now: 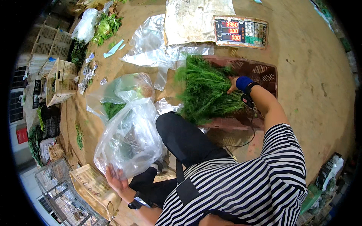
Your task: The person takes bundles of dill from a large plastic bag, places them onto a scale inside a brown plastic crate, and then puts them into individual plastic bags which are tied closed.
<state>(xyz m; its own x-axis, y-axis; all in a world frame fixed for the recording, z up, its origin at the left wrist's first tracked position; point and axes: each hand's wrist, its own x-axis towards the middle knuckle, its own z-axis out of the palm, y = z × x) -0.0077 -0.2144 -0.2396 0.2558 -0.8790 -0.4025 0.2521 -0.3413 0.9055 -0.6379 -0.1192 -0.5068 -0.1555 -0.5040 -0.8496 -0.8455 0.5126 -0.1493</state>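
Note:
A large bunch of feathery green herbs (205, 88), looking like dill or fennel fronds, fills most of a brown plastic crate (268, 77). My right hand (236, 83), with a blue band round it, grips the herbs at their right side, fingers partly sunk in the stems. On my left, a clear plastic bag (130, 141) lies puffed up, its far end resting against another clear bag (120, 90) with greens inside. My left hand (116, 179) holds the near edge of the clear bag, its fingertips partly behind the film. My bent knee stands between bag and crate.
Beyond the crate a digital scale display (241, 32) lies by a flattened sack (196, 20) and a loose plastic sheet (147, 41). Cream baskets (62, 81) and a wire cage (60, 188) line the left. A black cable (247, 141) runs near my right arm.

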